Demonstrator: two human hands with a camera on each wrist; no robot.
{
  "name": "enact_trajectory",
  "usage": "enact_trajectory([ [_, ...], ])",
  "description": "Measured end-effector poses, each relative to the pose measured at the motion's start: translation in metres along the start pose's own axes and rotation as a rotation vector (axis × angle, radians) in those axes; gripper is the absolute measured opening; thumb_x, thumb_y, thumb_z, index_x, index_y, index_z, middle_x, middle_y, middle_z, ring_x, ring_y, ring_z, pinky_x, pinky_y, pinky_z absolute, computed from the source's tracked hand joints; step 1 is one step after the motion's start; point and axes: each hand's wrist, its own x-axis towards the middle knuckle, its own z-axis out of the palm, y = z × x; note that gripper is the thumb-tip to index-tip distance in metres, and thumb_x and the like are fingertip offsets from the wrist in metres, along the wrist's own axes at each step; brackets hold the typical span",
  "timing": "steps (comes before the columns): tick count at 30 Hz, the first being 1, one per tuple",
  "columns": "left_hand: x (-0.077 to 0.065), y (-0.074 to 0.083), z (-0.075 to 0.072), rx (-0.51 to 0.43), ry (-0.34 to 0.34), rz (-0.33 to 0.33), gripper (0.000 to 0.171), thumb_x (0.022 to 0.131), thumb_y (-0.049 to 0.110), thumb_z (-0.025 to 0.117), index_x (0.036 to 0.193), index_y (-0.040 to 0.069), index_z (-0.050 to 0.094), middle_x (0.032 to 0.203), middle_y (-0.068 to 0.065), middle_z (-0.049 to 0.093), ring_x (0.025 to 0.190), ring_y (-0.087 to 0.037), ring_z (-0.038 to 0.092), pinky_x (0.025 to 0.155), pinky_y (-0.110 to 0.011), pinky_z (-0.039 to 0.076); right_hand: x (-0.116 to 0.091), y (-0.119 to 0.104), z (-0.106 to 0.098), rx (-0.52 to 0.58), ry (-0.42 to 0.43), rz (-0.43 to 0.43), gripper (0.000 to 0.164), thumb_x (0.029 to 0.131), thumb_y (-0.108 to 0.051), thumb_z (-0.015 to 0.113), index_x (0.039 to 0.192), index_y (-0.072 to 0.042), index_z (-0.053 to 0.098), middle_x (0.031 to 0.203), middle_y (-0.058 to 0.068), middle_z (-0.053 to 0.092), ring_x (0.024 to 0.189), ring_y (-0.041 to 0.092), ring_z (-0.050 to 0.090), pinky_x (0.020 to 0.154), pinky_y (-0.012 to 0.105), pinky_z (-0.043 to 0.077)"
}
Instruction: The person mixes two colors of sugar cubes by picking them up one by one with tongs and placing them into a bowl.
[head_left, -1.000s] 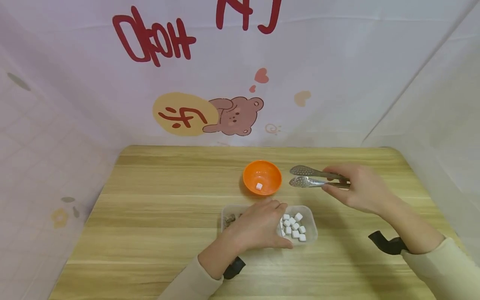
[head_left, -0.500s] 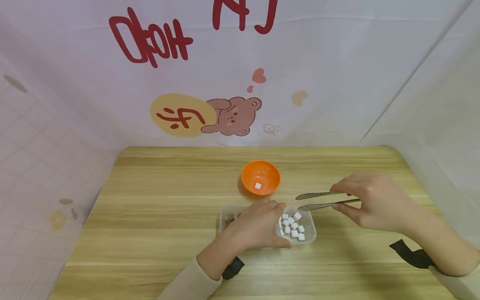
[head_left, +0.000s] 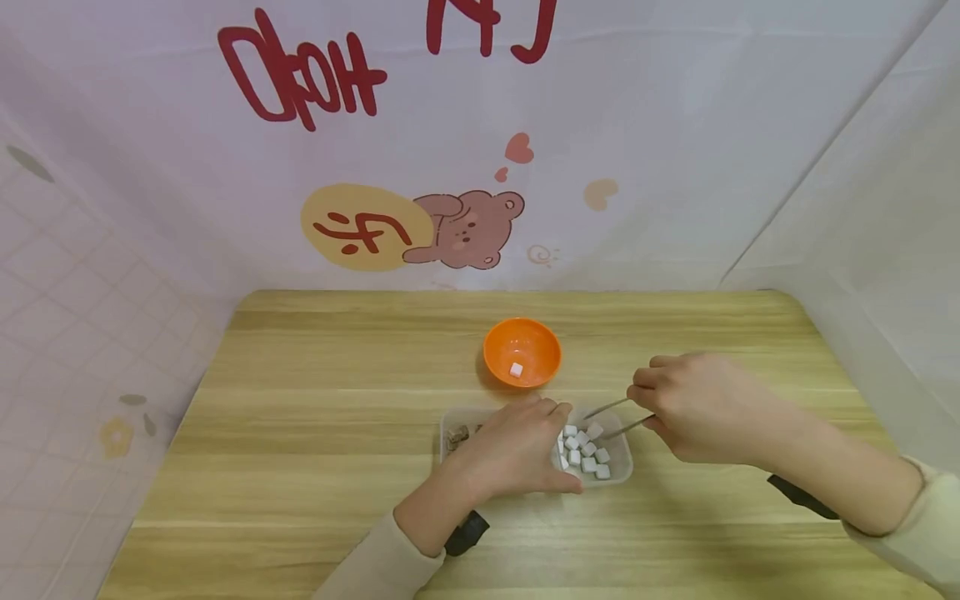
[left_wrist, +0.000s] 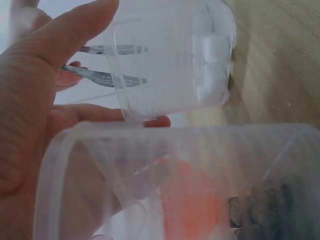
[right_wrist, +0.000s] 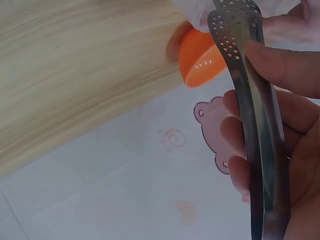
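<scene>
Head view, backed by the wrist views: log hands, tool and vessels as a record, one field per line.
Left hand: holds the clear container, fingers at its far side
Right hand: grips the metal tongs
Tong ends: spread, above the white cubes in the clear container
Second container: beside the first; brownish pieces, partly hidden
Orange bowl: one white cube inside
</scene>
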Motion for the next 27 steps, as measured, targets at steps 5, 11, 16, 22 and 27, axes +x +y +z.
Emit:
enact_trajectory([
  [5, 0.0, 0.001, -0.002, -0.001, -0.004, 0.002, 0.092, 0.084, 0.062, 0.08, 0.151, 0.005, 0.054, 0.147, -0.005, 0.059, 0.14, -0.02, 0.051, 0.119, -0.034, 0.036, 0.009, -0.004, 0.002, -0.05, -0.078, 0.004, 0.017, 0.067, -0.006, 0.078, 0.073, -0.012, 0.063, 0.067, -0.007, 0.044, 0.057, 0.011, 0.035, 0.045, 0.023, 0.03],
  [11, -0.001, -0.001, -0.003, 0.007, 0.008, 0.015, 0.091, 0.085, 0.061, 0.08, 0.15, 0.004, 0.054, 0.145, -0.005, 0.061, 0.137, -0.019, 0.053, 0.118, -0.032, 0.037, 0.025, -0.015, 0.0, -0.162, -0.208, -0.008, 0.023, 0.063, -0.001, 0.073, 0.063, -0.013, 0.053, 0.062, -0.004, 0.037, 0.055, 0.014, 0.034, 0.046, 0.024, 0.029],
  [16, -0.002, -0.001, -0.003, 0.01, 0.013, 0.027, 0.091, 0.085, 0.06, 0.08, 0.15, 0.003, 0.054, 0.144, -0.005, 0.061, 0.136, -0.019, 0.054, 0.118, -0.032, 0.037, 0.034, -0.03, 0.0, -0.357, -0.282, -0.07, 0.029, 0.062, -0.01, 0.076, 0.058, -0.014, 0.048, 0.06, -0.001, 0.036, 0.054, 0.017, 0.035, 0.048, 0.024, 0.03],
  [22, -0.002, 0.0, -0.003, 0.024, 0.024, 0.042, 0.089, 0.084, 0.06, 0.081, 0.148, 0.003, 0.056, 0.14, -0.004, 0.064, 0.13, -0.018, 0.057, 0.114, -0.03, 0.041, 0.036, -0.039, 0.002, -0.48, -0.316, -0.108, 0.036, 0.067, -0.012, 0.079, 0.057, -0.015, 0.045, 0.059, 0.0, 0.035, 0.055, 0.016, 0.033, 0.05, 0.023, 0.027],
  [27, -0.002, 0.0, -0.002, 0.038, 0.021, 0.038, 0.089, 0.084, 0.061, 0.08, 0.147, 0.003, 0.056, 0.14, -0.004, 0.063, 0.131, -0.018, 0.056, 0.115, -0.029, 0.039, 0.03, -0.031, 0.004, -0.379, -0.264, -0.069, 0.032, 0.065, -0.007, 0.077, 0.059, -0.013, 0.046, 0.061, -0.001, 0.034, 0.053, 0.015, 0.034, 0.048, 0.022, 0.03],
])
